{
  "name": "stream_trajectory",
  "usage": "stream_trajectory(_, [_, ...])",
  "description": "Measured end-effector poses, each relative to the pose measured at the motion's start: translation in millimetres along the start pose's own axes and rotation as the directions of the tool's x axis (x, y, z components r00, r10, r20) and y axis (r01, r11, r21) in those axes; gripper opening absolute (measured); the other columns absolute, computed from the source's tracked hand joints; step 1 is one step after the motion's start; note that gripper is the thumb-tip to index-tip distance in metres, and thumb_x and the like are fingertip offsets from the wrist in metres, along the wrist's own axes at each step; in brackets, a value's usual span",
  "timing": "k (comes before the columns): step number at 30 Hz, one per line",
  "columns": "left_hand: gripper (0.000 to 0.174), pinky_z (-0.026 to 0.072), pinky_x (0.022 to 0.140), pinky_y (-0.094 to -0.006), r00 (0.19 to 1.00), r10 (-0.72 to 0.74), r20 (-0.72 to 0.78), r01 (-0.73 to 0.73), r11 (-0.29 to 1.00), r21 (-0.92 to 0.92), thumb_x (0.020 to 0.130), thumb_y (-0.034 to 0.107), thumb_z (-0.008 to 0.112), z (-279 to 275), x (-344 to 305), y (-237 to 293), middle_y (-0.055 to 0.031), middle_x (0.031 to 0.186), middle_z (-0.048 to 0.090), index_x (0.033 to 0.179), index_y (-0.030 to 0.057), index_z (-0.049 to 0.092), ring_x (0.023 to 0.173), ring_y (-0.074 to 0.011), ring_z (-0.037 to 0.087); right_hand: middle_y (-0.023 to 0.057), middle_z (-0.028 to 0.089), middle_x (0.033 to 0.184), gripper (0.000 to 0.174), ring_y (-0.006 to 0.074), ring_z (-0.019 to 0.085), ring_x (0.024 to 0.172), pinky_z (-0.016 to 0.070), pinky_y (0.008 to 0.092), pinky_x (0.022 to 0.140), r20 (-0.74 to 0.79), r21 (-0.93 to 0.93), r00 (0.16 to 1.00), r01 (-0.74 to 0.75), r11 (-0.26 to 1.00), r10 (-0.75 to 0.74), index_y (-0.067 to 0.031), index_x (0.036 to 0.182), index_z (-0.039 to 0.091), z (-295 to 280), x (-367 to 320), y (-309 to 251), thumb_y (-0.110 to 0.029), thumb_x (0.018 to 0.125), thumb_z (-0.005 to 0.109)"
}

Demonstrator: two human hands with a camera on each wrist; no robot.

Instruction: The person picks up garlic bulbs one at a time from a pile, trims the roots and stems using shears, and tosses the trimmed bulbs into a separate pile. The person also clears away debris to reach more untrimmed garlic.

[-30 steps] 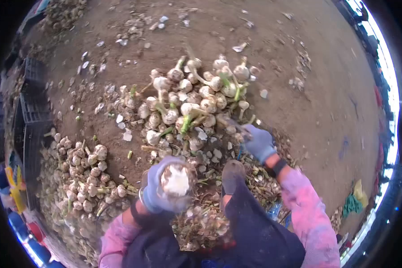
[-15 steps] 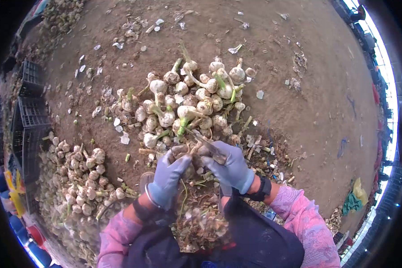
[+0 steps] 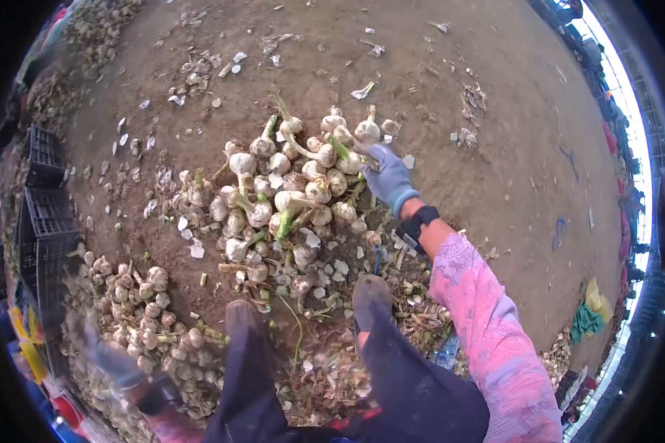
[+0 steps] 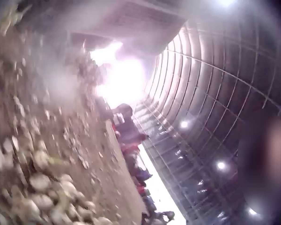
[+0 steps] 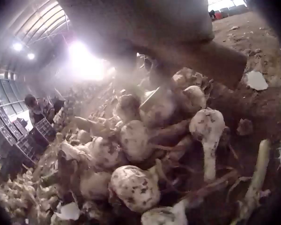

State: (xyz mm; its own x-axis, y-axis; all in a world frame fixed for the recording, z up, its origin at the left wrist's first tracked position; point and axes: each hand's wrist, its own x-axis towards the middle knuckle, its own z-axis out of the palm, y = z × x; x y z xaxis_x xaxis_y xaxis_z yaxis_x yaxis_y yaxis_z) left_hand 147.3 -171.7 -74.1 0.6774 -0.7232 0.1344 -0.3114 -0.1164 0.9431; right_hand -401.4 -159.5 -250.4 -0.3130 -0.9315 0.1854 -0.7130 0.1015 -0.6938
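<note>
My gloved right hand (image 3: 389, 176) reaches to the right side of a heap of untrimmed garlic (image 3: 317, 190), fingers by a bulb with a green stem (image 3: 345, 151). In the right wrist view a brown handle (image 5: 220, 64) sticks out from under the glove; this hand grips a knife, its blade hidden. Garlic bulbs (image 5: 134, 188) with dirty skins and stems lie close below. My gloved left hand (image 3: 113, 359), blurred, is over the pile of trimmed garlic (image 3: 151, 306) at the left, fingers stretched out and no bulb showing in them.
Black crates (image 3: 48, 214) stand along the left side. Peelings and cut stems (image 3: 421, 314) litter the soil around my shoes (image 3: 372, 295). A green and yellow bag (image 3: 587, 317) lies at the far right. Another person (image 5: 39, 108) is near the crates in the right wrist view.
Both hands were together at a garlic bulb in front of my knees. Since then the left has swung to the trimmed pile, while the right has moved forward to the heap with the knife.
</note>
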Motion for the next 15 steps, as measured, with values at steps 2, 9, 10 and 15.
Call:
stream_trajectory(2, [0.03,0.05,0.095,-0.0395,0.935,0.118,0.334,-0.107,0.993,-0.051,0.094,0.011,0.056,31.4,-17.1,-19.8,-0.0094,0.116,0.065,0.122,0.0022,0.063,0.106,-0.0235,0.061,0.0122,0.067,0.111,0.03,0.0245,0.067,0.103,0.056,0.0331,0.086,-0.029,0.261,0.982,-0.172,0.95,0.186,-0.0142,0.116,0.069,-1.4,0.0,-6.2,-0.005,0.088,0.067])
stream_trajectory(9, [0.041,0.0541,0.088,-0.039,-0.061,-0.272,0.96,0.845,0.498,0.195,0.103,0.038,0.049,154.1,-161.0,-15.8,-0.0119,0.119,0.064,0.131,0.0084,0.055,0.101,-0.0228,0.063,0.0103,0.071,0.114,0.021,0.0256,0.069,0.103,0.0542,0.0382,0.089,0.117,0.414,0.916,0.307,0.857,-0.384,-0.0149,0.102,0.075,-34.1,-68.2,-165.8,-0.014,0.081,0.073])
stream_trajectory(10, [0.041,0.0547,0.086,-0.0384,-0.087,-0.25,0.964,0.846,0.493,0.204,0.103,0.04,0.05,158.5,-167.8,-37.2,-0.0107,0.117,0.064,0.131,0.0098,0.055,0.1,-0.022,0.064,0.0084,0.07,0.114,0.024,0.0274,0.069,0.101,0.0547,0.0378,0.085,0.213,0.455,0.853,0.345,0.821,-0.477,-0.0168,0.103,0.074,-27.1,-83.9,-174.8,-0.022,0.08,0.076])
stream_trajectory(15, [0.03,0.0554,0.083,-0.0351,-0.029,-0.157,0.987,0.767,0.629,0.122,0.104,0.031,0.053,138.1,-158.0,-20.3,-0.0056,0.103,0.065,0.124,0.0084,0.056,0.096,-0.0193,0.065,0.0122,0.063,0.13,0.043,0.0352,0.068,0.097,0.0554,0.0397,0.076,0.38,0.594,0.662,0.361,0.719,-0.647,-0.0208,0.116,0.069,-9.3,-114.7,-184.5,-0.02,0.074,0.078])
